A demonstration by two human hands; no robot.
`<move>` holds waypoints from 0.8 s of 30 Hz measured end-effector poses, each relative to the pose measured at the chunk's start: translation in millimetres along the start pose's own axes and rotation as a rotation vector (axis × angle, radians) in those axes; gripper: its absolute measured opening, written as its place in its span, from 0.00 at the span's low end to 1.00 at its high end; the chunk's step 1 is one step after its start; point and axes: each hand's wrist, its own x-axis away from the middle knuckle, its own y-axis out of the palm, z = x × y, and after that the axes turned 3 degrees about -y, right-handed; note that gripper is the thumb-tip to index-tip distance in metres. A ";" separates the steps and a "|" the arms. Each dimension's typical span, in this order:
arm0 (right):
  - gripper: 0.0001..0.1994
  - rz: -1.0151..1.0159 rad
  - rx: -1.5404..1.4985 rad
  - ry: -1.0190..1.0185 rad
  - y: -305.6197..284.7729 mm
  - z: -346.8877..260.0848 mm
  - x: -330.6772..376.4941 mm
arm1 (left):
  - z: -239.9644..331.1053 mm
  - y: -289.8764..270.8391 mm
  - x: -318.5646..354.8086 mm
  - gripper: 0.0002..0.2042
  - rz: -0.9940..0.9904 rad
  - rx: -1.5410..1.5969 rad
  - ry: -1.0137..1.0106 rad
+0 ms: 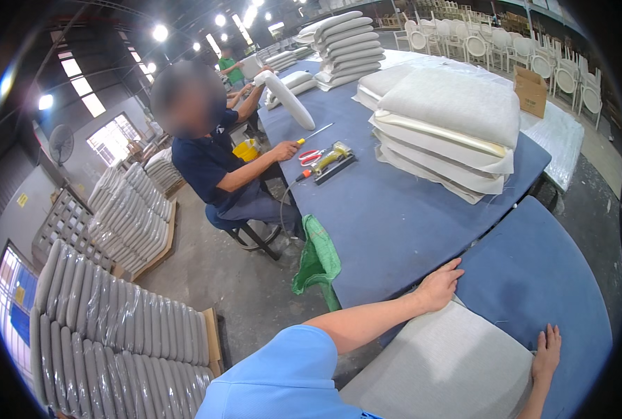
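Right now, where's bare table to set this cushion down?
Bare blue table lies between the cushion stack, the tools and your left hand. Also right of the cushion, past your right hand. The far end is crowded.

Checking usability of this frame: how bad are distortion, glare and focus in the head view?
Head view: heavy fisheye, the blue table edges bow and a black vignette rings the picture; ceiling lamps blow out into glare; left hand, right hand and the grey cushion are lit evenly and fairly sharp; the white chairs look soft.

Stacked grey cushions (445,133) on blue table (388,216); green cloth (316,260) at its edge
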 end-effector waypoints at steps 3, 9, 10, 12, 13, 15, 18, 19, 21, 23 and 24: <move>0.26 0.035 -0.006 -0.021 1.3 4.3 -2.2 | 0.2 1.3 -1.1 0.22 0.011 0.005 0.011; 0.25 0.053 -0.048 -0.048 0.1 4.7 -0.6 | 2.0 2.8 0.8 0.22 0.002 0.016 -0.002; 0.25 0.055 -0.053 -0.042 0.3 4.0 0.0 | 3.2 2.1 0.6 0.22 -0.001 0.015 0.000; 0.26 0.052 -0.066 -0.036 0.8 2.5 0.0 | 2.9 0.1 0.6 0.22 -0.002 0.012 0.004; 0.26 0.048 -0.072 -0.034 1.1 2.1 -0.2 | 2.2 -0.3 0.9 0.22 0.001 0.009 0.006; 0.27 0.045 -0.074 -0.031 1.7 2.0 -0.7 | 1.4 -0.5 1.3 0.22 0.000 0.010 0.006; 0.26 0.047 -0.059 -0.035 1.7 3.7 -1.6 | 2.0 0.0 0.9 0.22 -0.004 0.015 0.004; 0.26 0.046 -0.056 -0.041 1.3 4.5 -2.2 | 2.1 -0.1 0.6 0.22 -0.003 0.014 0.005; 0.26 0.045 -0.056 -0.043 1.5 5.3 -2.9 | 2.0 -0.2 0.6 0.22 -0.003 0.015 0.008; 0.26 0.047 -0.063 -0.036 2.3 5.1 -3.1 | 1.7 0.0 1.1 0.22 -0.003 0.023 0.012; 0.26 0.049 -0.068 -0.036 2.3 5.4 -3.1 | 2.3 -0.1 1.1 0.22 -0.004 0.029 0.011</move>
